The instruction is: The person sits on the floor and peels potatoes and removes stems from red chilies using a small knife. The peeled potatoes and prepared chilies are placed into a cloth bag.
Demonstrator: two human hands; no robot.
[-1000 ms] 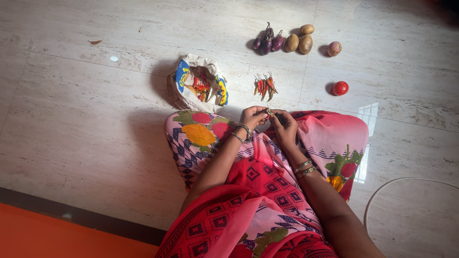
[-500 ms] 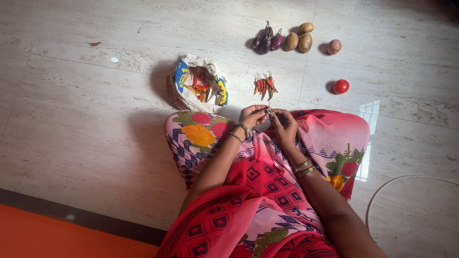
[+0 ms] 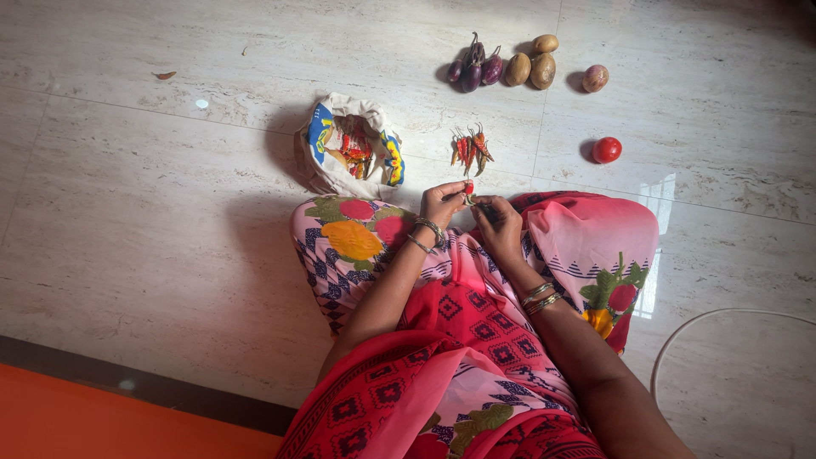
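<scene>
I sit on a pale stone floor with my lap covered in pink and red patterned cloth. My left hand point(image 3: 442, 204) and my right hand point(image 3: 500, 228) meet in front of my knees, both pinching one small red chilli point(image 3: 468, 188) between the fingertips. Just beyond the hands lies a little pile of red chillies point(image 3: 470, 150) on the floor. To the left of it stands an open cloth bag point(image 3: 348, 151) with more red chillies inside.
Farther out lie small purple aubergines point(image 3: 474, 68), a few brown potatoes point(image 3: 532, 66), an onion point(image 3: 595, 78) and a red tomato point(image 3: 606, 150). A thin white cable point(image 3: 705, 319) curves at the lower right. An orange strip point(image 3: 102, 416) borders the lower left.
The hands have shifted slightly forward and left, and the red chilli now shows more clearly between the fingertips. The view has tilted a little; the vegetables sit a bit higher.
</scene>
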